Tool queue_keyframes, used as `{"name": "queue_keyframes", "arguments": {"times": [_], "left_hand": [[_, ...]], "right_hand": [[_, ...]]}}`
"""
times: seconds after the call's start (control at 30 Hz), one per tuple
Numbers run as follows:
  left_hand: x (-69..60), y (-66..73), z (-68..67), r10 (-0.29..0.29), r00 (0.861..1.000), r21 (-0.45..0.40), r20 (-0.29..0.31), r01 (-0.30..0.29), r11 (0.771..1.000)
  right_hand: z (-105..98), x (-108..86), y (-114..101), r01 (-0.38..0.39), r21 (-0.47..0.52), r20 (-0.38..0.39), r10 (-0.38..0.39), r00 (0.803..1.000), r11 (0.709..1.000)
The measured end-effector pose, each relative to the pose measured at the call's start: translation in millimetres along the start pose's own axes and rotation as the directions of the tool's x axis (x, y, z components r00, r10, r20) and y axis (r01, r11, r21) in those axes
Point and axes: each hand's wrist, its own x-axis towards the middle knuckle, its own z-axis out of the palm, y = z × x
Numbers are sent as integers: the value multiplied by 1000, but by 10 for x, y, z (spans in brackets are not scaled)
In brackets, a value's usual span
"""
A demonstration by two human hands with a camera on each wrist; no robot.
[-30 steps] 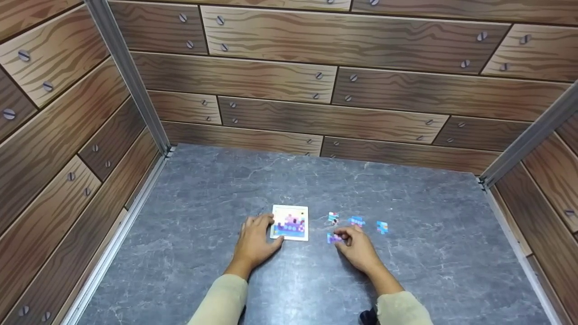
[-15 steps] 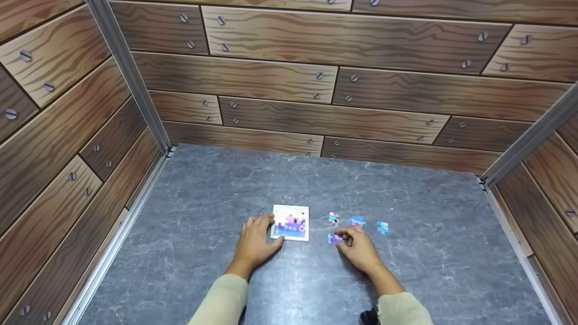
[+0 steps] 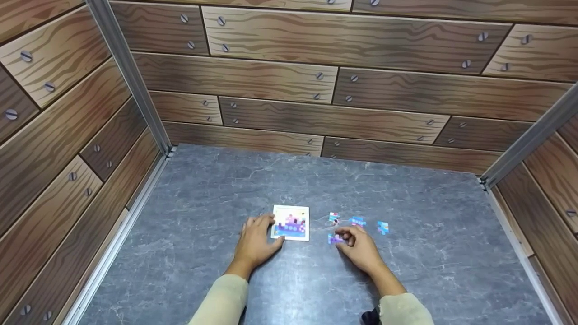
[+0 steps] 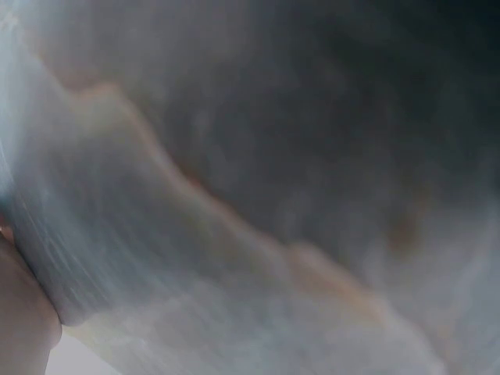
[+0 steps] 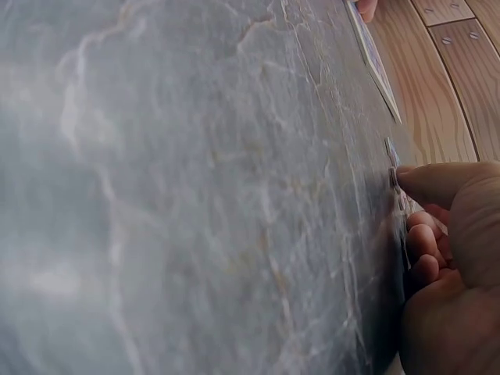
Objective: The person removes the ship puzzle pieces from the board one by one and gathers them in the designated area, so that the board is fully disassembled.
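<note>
Head view shows little change: the purple piece seems unplaced, right of the puzzle board on the desk. The right hand pinches it; the left hand touches the board, fingers relaxed.

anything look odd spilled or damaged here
Nothing stands out: no spill or visible damage. A square, white-bordered picture board lies flat on the grey marbled table, three small multicoloured jigsaw pieces sit to its right, and a fourth, purplish piece is at the right hand's grip.
</note>
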Motion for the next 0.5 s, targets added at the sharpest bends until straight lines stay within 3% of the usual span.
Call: {"name": "queue_keyframes", "arguments": {"times": [0.37,0.5], "left_hand": [[18,6,8,-7,1000,1,4,7,1000],[14,-1,9,-11,1000,-1,5,11,1000]], "right_hand": [[-23,-5,-6,-26,75,-16,27,999,997],[23,17,-80,-21,42,-38,23,999,999]]}}
